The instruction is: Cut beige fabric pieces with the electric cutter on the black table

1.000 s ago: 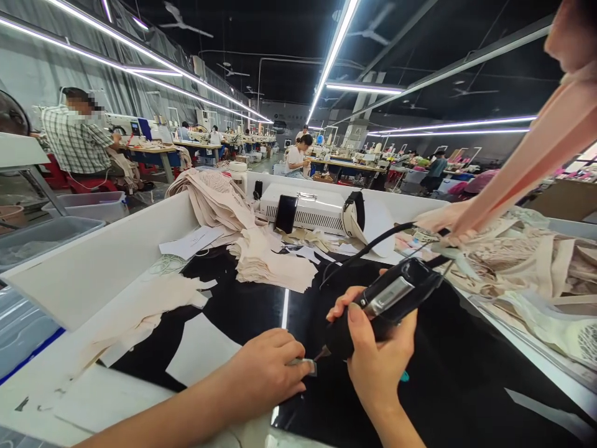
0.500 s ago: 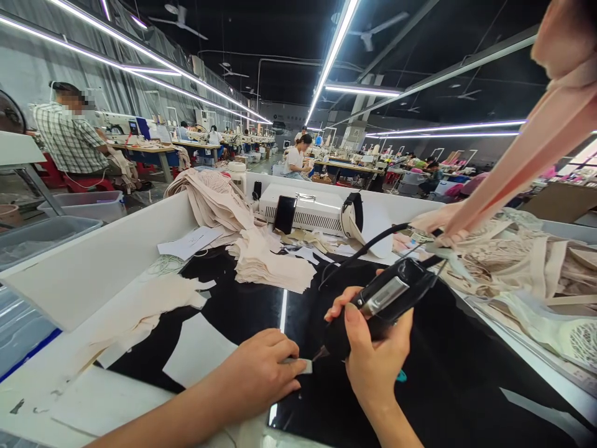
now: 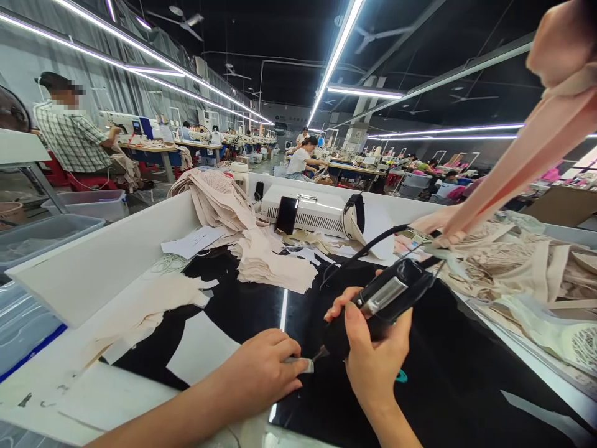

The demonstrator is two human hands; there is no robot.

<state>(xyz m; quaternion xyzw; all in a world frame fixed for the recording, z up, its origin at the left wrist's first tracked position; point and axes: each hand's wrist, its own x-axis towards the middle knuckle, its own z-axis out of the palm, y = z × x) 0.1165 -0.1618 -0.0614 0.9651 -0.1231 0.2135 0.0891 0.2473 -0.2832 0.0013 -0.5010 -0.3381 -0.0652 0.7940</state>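
My left hand (image 3: 265, 367) rests low over the glossy black tabletop (image 3: 448, 361), its thumb and fingers pinching a small pale strip (image 3: 306, 366). In my right hand (image 3: 373, 348) is a black corded handheld tool (image 3: 385, 298) with a metal plate on its side, held tilted. A thin metal tip (image 3: 321, 353) points down and left, close beside the strip's end; whether they touch I cannot tell. The tool's black cord (image 3: 373, 242) curves up behind it. Pink fabric strips (image 3: 508, 168) hang from the upper right down toward the tool's rear end.
A stack of beige cut pieces (image 3: 275, 267) lies ahead, with a phone (image 3: 286, 214) leaning on a white vented box (image 3: 308, 205). White sheet (image 3: 200, 348) sits at left. Beige garments (image 3: 532, 261) are heaped at right. White side panels (image 3: 102, 261) border the table. Co-workers sit beyond.
My hands, the strip and the tool stay nearly in place, while the view shifts slightly. Beyond the table, a co-worker in white leans forward with an arm stretched out.
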